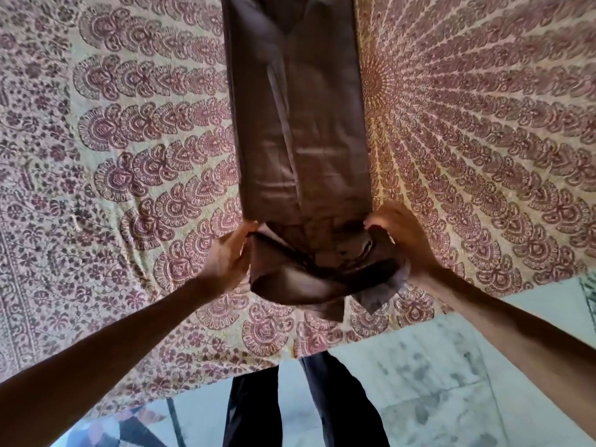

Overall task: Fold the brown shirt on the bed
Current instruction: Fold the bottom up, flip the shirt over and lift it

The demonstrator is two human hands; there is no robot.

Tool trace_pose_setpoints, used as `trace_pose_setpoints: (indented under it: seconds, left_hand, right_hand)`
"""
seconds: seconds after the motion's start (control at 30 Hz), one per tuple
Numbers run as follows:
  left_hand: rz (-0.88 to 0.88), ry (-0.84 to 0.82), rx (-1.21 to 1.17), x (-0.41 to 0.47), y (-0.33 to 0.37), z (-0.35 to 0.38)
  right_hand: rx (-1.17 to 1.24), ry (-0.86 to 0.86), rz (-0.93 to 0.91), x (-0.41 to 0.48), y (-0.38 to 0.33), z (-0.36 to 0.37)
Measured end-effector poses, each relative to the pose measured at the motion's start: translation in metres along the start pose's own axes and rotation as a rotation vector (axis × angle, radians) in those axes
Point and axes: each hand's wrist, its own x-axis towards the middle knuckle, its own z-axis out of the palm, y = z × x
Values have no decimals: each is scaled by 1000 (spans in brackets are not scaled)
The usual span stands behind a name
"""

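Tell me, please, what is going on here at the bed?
A person is folding a brown shirt, which lies as a long narrow strip on the patterned bedspread. The left hand pinches the near end's left corner and the right hand grips its right corner. That end is lifted and bunched; the rest lies flat.

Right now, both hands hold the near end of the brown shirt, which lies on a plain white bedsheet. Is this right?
Not quite. The head view shows the bedsheet is patterned in red-brown, not plain white. The rest holds: the left hand and the right hand both hold the near end of the brown shirt.
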Motion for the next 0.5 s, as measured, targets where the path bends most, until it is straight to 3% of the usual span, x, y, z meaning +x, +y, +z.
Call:
trace_pose_setpoints:
  seconds: [0.07,0.1,0.17,0.3,0.37,0.5]
  left_hand:
    - [-110,178,-136,41,4,-8]
    - [-136,272,-186,68,1,-13]
    - [-269,384,-234,123,-2,-24]
    - [-744,270,-139,183,-33,-32]
    - [-804,272,-151,187,-37,-32]
    - [-719,268,-61,174,-23,-29]
  right_hand:
    - [462,152,271,43,-19,-5]
    - [504,239,370,71,-18,-5]
    - [348,328,520,127,-11,-3]
    - [133,206,820,192,24,7]
    - [165,165,838,195,31,7]
    - [211,172,861,184,32,7]
